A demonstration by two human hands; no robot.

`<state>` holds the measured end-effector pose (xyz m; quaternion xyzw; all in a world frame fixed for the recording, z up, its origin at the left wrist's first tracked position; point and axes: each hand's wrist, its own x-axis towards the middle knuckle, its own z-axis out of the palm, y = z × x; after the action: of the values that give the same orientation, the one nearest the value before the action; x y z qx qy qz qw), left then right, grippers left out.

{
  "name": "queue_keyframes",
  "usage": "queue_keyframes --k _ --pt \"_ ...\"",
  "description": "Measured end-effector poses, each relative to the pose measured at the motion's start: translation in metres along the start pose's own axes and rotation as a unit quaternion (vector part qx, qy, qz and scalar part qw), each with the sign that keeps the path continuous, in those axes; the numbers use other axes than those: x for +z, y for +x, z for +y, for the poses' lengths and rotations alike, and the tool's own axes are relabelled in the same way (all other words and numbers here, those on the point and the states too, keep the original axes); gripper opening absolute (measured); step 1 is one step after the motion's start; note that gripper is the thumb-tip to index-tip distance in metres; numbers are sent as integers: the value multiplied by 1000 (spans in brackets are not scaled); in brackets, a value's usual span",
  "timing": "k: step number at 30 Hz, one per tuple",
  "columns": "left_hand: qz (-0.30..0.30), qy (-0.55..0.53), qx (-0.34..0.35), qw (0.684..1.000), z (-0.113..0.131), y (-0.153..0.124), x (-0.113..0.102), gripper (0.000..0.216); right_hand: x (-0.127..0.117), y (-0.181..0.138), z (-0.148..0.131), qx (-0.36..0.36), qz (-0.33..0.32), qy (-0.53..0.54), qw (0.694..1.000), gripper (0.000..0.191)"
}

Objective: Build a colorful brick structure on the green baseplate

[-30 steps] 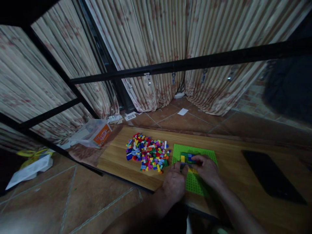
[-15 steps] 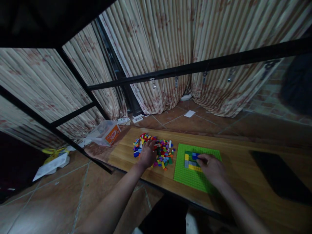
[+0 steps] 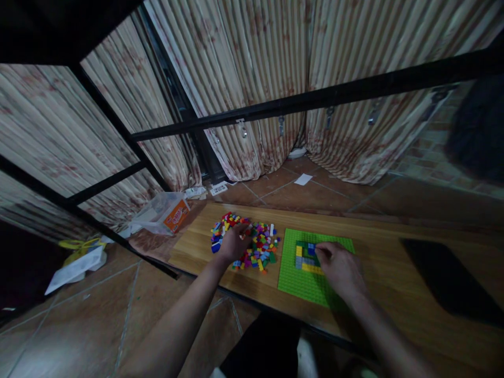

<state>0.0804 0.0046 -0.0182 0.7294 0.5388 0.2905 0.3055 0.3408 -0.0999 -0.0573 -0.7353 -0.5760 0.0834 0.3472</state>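
My right hand is over a green baseplate, its thumb and forefinger pinched at the right side of a blue brick. The blue brick is at the back of a low rectangular outline of bricks, with yellow bricks along its front and grey-blue ones at its left. My fingers hide the outline's right side. My left hand reaches over a loose pile of small colourful bricks, fingers stretched forward and thumb apart. No brick is visible in it.
The wooden table carries a dark flat panel at the right. A clear plastic box with an orange label stands beyond its left end. A black metal bar crosses in front of striped curtains.
The view has shifted slightly. My right fingers have closed in around the right side of the blue brick and cover more of it. My left hand stays over the pile, its fingers slightly shifted.
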Motion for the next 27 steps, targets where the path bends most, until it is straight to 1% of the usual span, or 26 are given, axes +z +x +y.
queue_keyframes --k 1,2,3,4,5,6,7,9,11,13,19,21,24,27 --pt "-5 -111 -37 993 4 -6 2 34 0 0 -5 -3 2 30 1000 25" --pt "-21 -242 -78 967 9 -13 5 34 0 -1 -10 -7 0 68 998 24" --pt "-42 -353 -115 928 14 -21 9 35 1 -2 -17 -11 -8 110 994 24" --pt "-45 -427 -146 891 19 -29 14 36 1 -3 -23 -21 -19 152 988 24" --pt "-48 -470 -177 864 24 -37 19 38 1 -5 -30 -39 -35 189 981 24" --pt "-47 -497 -201 843 28 -44 24 41 2 -7 -37 -61 -56 211 974 26" --pt "-48 -516 -223 826 31 -50 30 43 2 -9 -44 -83 -77 223 968 30" --pt "-64 -538 -250 802 36 -58 39 46 1 -14 -53 -110 -112 238 959 41" --pt "-86 -552 -263 787 39 -62 45 47 0 -16 -58 -125 -133 247 952 47" --pt "-104 -559 -266 778 41 -63 49 45 -1 -17 -59 -131 -141 253 948 47" --pt "-173 -565 -270 760 46 -65 50 33 -2 -13 -56 -119 -146 285 940 23" --pt "-177 -568 -268 758 47 -66 50 31 -1 -13 -56 -103 -154 298 936 18" --pt "-166 -562 -267 765 47 -68 51 32 0 -14 -58 -85 -173 311 931 15" --pt "-171 -561 -274 762 46 -70 55 32 2 -15 -58 -91 -175 289 937 14"
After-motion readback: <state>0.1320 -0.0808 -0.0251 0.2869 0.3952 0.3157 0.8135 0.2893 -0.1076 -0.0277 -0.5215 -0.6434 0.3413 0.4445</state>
